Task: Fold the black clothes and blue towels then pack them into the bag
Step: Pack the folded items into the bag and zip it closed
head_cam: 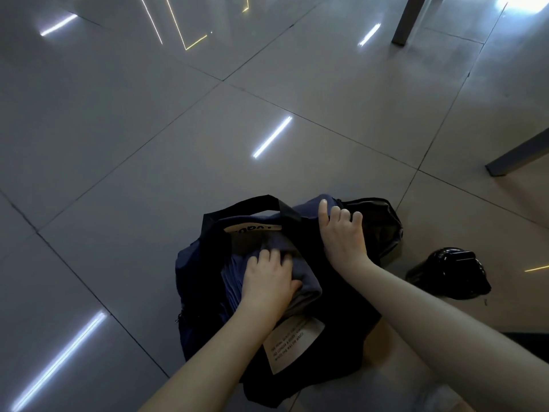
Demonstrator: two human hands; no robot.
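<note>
The left hand [267,281] lies flat, pressing a folded towel [300,295] down into the bag [190,292] on the floor [208,138], while the right hand [341,233] grips the bag's far rim, so packing is under way and next the towel likely needs seating level.

One bag [190,272], two hands [269,281] [341,233], two table legs [408,19] [520,156], one black bundle [448,276].

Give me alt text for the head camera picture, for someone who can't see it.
A person's left hand presses folded blue towels down into an open dark bag on a tiled floor, while the right hand grips the bag's far rim. A shiny black object lies on the floor to the right of the bag.
</note>
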